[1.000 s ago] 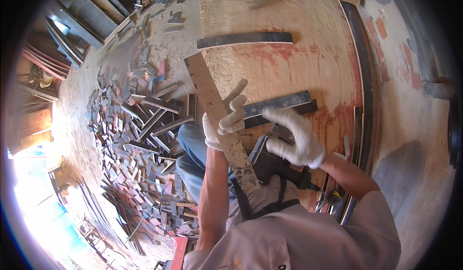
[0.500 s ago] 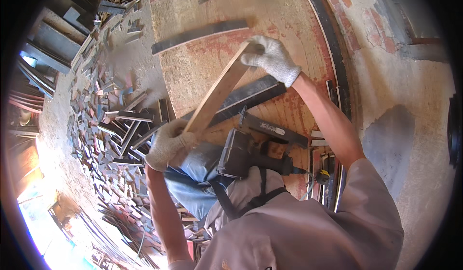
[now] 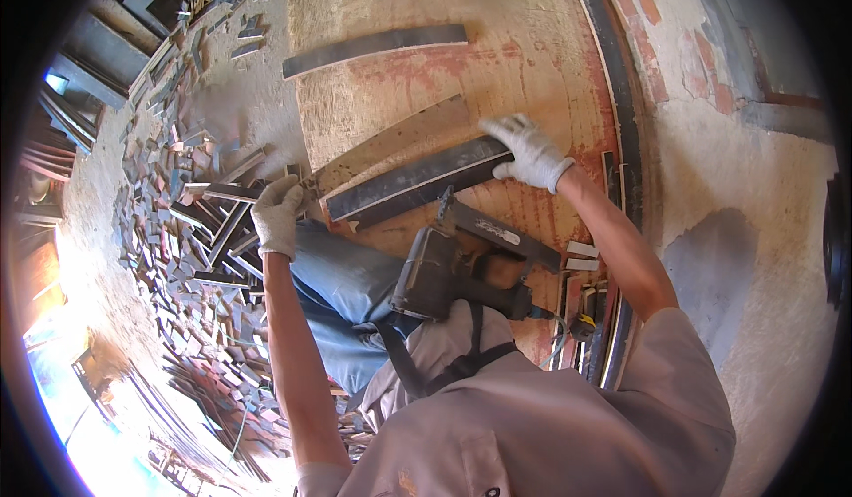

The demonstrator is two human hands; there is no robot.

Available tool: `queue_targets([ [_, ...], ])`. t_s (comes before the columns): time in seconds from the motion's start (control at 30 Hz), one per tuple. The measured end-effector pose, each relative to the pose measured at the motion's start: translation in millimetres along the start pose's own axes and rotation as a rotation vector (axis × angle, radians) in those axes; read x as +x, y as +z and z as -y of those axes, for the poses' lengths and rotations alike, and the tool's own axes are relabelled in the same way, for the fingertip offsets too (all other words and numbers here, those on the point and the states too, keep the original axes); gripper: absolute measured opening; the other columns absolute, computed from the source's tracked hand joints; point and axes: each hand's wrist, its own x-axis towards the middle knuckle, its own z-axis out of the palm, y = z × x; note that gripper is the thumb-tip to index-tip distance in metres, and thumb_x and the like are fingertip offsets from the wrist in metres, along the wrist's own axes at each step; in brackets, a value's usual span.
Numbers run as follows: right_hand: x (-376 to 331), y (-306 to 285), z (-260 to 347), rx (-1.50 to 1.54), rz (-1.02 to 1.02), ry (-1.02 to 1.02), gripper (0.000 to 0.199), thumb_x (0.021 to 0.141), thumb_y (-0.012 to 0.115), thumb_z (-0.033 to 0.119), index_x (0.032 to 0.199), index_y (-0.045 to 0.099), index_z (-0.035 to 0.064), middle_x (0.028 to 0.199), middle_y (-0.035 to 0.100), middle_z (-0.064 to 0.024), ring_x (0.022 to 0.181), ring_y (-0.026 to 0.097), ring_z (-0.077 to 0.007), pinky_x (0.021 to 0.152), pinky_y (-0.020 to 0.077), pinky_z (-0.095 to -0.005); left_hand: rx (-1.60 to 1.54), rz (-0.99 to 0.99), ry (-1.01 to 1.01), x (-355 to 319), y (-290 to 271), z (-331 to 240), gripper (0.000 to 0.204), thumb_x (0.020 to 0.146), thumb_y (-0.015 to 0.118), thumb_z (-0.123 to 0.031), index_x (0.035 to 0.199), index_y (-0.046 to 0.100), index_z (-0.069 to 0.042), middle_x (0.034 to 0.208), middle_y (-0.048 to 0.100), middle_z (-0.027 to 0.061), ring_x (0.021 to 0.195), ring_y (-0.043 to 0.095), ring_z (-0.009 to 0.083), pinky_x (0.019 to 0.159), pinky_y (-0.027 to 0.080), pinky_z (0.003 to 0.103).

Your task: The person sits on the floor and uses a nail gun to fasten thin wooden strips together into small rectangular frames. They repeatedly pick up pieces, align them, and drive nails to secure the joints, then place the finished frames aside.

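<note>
A curved, bare wooden strip (image 3: 399, 142) lies low over the red-stained board, its left end at the fingertips of my gloved left hand (image 3: 279, 217). The thumb and fingers of that hand seem closed on this end, though the contact is small. Beside the wood, on the near side, is a black-faced curved strip (image 3: 413, 180) with a pale edge. My gloved right hand (image 3: 530, 155) straddles its right end, thumb on the near side and fingers on the far side. A black nail gun (image 3: 457, 271) rests by my lap, its long magazine pointing right.
Another dark curved strip (image 3: 377, 49) lies farther off on the board (image 3: 532, 62). A large heap of small offcuts (image 3: 200, 284) covers the floor at the left. Long dark strips (image 3: 617, 98) run along the board's right side, beside a worn wall (image 3: 754, 169).
The wooden strip has come down from a raised, slanted position toward the board. My right hand has let go of it and moved to the black-faced strip; my left hand has shifted slightly left and up.
</note>
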Motion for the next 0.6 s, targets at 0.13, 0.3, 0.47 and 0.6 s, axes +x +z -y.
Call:
queue_targets([
  [0.13,-10.0,21.2,-45.0,0.031,-0.066,-0.235,0.032,0.090,0.074,0.012,0.122,0.071,0.0107,0.122,0.071,-0.0128,0.116,0.062,-0.0373,0.099,0.0517,-0.0466,0.032,-0.040,0.073,6.1,5.0,4.5,0.029,0.094,0.072,-0.001,0.123,0.070,0.003,0.108,0.074,0.0110,0.090,0.073,0.0181,0.082,0.063,0.032],
  [0.3,-2.7,19.8,-39.1,0.148,-0.095,-0.115,0.028,0.093,0.071,0.010,0.120,0.071,0.0112,0.110,0.072,-0.0165,0.104,0.067,-0.0380,0.091,0.0541,-0.0448,0.070,-0.113,0.117,2.8,7.0,12.8,0.030,0.092,0.072,0.000,0.122,0.072,0.000,0.109,0.075,0.0083,0.095,0.071,0.0142,0.084,0.060,0.029],
  [0.47,-3.6,21.7,-35.9,0.355,-0.113,-0.013,0.036,0.089,0.073,0.003,0.124,0.069,0.0097,0.117,0.072,-0.0164,0.107,0.068,-0.0364,0.093,0.0546,-0.0427,0.036,-0.134,0.149,1.5,11.3,17.1,0.033,0.090,0.072,0.004,0.123,0.073,-0.002,0.111,0.076,0.0061,0.096,0.069,0.0117,0.085,0.057,0.026],
  [0.6,-6.8,28.9,-39.4,0.415,-0.143,0.032,0.042,0.087,0.074,0.000,0.128,0.068,0.0092,0.120,0.072,-0.0148,0.105,0.070,-0.0306,0.093,0.0556,-0.0391,0.047,-0.144,0.192,-3.2,14.5,21.3,0.037,0.088,0.072,0.006,0.124,0.072,-0.002,0.114,0.075,0.0078,0.097,0.070,0.0125,0.086,0.056,0.026],
])
